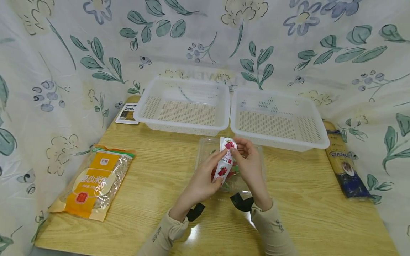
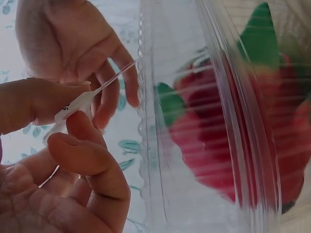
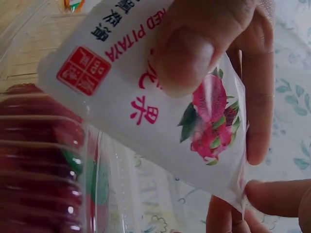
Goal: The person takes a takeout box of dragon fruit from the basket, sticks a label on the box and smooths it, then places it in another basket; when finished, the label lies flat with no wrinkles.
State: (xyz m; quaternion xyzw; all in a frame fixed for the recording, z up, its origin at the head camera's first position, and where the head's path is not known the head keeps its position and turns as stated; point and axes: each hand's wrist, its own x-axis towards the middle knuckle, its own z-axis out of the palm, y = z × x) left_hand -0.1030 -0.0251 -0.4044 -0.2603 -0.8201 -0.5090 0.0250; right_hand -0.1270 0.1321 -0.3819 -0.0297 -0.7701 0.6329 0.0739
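Observation:
A strip of white dragon fruit stickers (image 1: 222,170), printed with red fruit and "RED PITAYA", is held up between both hands. My left hand (image 1: 200,181) pinches it along its left side. My right hand (image 1: 251,165) pinches its upper end, the thumb lying over the print of the sticker strip (image 3: 131,104) in the right wrist view. Below the hands lies a clear plastic clamshell box (image 1: 200,149) on the table. Through its ridged lid, red dragon fruit (image 2: 209,150) with green tips shows in the left wrist view. The hands cover much of the box in the head view.
Two white perforated baskets (image 1: 182,126) (image 1: 275,140) stand side by side behind the box. An orange and clear food packet (image 1: 96,181) lies at left, a small white-edged packet (image 1: 127,113) at back left. A gold and blue packet (image 1: 347,167) lies along the right edge.

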